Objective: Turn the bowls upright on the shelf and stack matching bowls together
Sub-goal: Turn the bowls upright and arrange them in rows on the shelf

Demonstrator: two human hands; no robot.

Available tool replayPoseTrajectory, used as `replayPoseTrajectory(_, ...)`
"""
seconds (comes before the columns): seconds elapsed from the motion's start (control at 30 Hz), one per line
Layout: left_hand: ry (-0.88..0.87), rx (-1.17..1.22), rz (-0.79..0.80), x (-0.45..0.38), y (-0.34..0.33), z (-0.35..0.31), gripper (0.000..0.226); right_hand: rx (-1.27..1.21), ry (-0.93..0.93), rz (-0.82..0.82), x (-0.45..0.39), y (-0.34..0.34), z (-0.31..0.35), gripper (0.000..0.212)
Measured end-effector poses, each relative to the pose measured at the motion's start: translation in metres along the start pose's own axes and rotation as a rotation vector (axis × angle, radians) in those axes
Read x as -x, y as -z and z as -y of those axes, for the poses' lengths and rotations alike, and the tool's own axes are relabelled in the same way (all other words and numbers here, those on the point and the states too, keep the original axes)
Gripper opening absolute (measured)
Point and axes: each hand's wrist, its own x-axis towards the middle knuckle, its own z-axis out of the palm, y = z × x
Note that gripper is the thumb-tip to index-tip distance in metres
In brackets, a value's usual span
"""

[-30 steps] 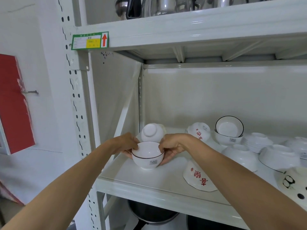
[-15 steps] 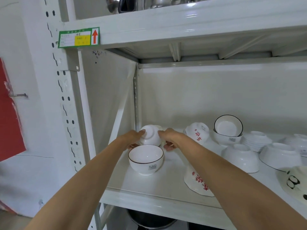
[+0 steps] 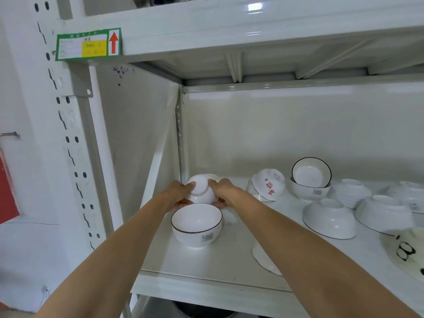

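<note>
An upside-down white bowl [image 3: 202, 191] sits in the shelf's back left corner. My left hand [image 3: 177, 195] grips its left side and my right hand [image 3: 223, 191] grips its right side, fingers curled round it. Just in front stands an upright white bowl with a dark rim [image 3: 196, 225], touched by neither hand. Further right, a bowl with red characters [image 3: 268, 187] leans tilted. Two dark-rimmed bowls [image 3: 311, 180] sit stacked, the top one tipped. Upside-down white bowls [image 3: 329, 218] lie to the right.
The white shelf board [image 3: 206, 269] ends at a front lip. A bowl with panda marks [image 3: 406, 249] lies at the right edge. Part of another bowl [image 3: 263, 258] shows beside my right forearm. The upper shelf hangs low overhead, and the steel upright [image 3: 75, 157] stands at left.
Both hands let go of the dark-rimmed upright bowl, leaving it on the shelf, and reached back to take hold of the upside-down bowl in the corner.
</note>
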Motion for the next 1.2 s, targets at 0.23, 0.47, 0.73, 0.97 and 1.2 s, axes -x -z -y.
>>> replayPoseTrajectory(0.23,-0.143,0.227,-0.007,0.007,0.014,-0.007,0.07,-0.174,0.106,-0.067,0.01,0.013,0.01,0.041)
replayPoseTrajectory(0.47,-0.374,0.185,0.045,0.032,0.01,-0.026,0.061,-0.473,-0.012,0.05,0.013,0.042,0.016,0.051)
replayPoseTrajectory(0.73,-0.328,0.152,0.26,0.038,0.003,-0.022,0.053,-0.412,-0.198,0.204,0.02,0.066,0.006,0.039)
replayPoseTrajectory(0.97,-0.177,0.172,0.219,0.036,-0.007,-0.029,0.02,-0.121,-0.146,0.084,0.022,0.067,0.004,0.014)
replayPoseTrajectory(1.2,-0.11,-0.035,0.247,0.03,-0.016,-0.026,0.021,0.139,-0.1,-0.04,0.01,0.06,-0.01,0.022)
